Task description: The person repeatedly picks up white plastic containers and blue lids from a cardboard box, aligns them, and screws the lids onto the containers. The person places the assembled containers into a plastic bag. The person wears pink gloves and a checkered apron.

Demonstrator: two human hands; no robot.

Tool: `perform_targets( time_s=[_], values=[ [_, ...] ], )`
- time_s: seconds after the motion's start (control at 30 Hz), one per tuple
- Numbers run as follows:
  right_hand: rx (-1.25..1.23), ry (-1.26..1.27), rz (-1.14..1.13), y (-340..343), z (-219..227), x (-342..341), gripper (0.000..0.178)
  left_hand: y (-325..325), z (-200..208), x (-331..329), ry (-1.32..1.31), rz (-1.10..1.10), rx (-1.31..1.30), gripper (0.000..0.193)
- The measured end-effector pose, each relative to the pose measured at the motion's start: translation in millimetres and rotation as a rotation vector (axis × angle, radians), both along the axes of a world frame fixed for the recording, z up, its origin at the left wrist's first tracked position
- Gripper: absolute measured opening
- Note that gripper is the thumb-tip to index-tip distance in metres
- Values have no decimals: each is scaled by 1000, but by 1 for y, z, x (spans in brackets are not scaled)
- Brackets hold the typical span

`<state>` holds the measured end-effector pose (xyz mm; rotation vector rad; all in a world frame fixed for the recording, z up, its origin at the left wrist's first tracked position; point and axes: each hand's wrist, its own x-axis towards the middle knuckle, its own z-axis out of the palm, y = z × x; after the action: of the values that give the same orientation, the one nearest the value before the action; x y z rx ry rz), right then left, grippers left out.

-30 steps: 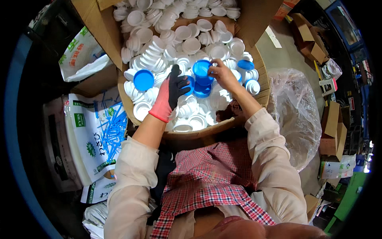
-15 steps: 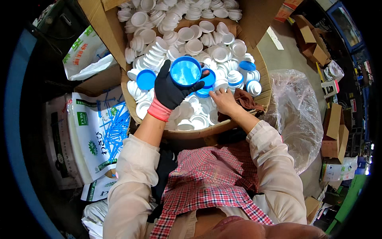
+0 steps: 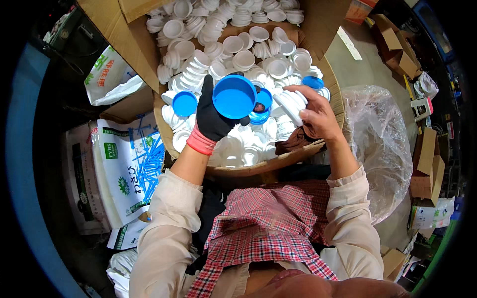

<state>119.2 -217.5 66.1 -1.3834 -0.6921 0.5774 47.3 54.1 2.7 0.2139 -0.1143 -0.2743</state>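
Just outside the left wall of a large cardboard box (image 3: 333, 97), a printed white bag (image 3: 113, 170) bears a heap of slim blue sticks (image 3: 150, 161). Inside the box, near its left wall, a loose blue cap (image 3: 184, 104) rests on a pile of white caps (image 3: 243, 58). Over the box's middle, a left hand (image 3: 213, 118) in a black glove with a pink cuff holds an upturned blue cap (image 3: 234, 97), its fingers clamped around the sides. Toward the box's right half, a bare right hand (image 3: 320, 116) grips a short stack of white caps (image 3: 289, 105), fingers closed on it above a brown cloth (image 3: 293, 142) at the box's near right rim. Another blue cap (image 3: 313, 82) lies close to the right wall; a clear plastic bag (image 3: 375, 149) spreads beyond it, outside the box.
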Motion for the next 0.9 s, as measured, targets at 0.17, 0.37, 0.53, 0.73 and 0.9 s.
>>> perform_targets(
  time_s=[0.17, 0.37, 0.53, 0.73, 0.9],
  values=[
    [310, 367, -24, 2, -5, -2, 65, -11, 21, -3, 95, 36, 90, 76],
    [348, 420, -49, 10, -2, -6, 63, -9, 27, -6, -84, -32, 84, 71],
    [281, 298, -82, 19, -1, -8, 84, -13, 27, -10, -18, 52, 223, 72],
    [182, -56, -134, 31, 4, -12, 71, -12, 36, -14, 23, -107, -98, 74],
    [234, -316, -168, 34, 15, -20, 43, -14, 36, -21, -229, 139, 528, 73]
  ],
)
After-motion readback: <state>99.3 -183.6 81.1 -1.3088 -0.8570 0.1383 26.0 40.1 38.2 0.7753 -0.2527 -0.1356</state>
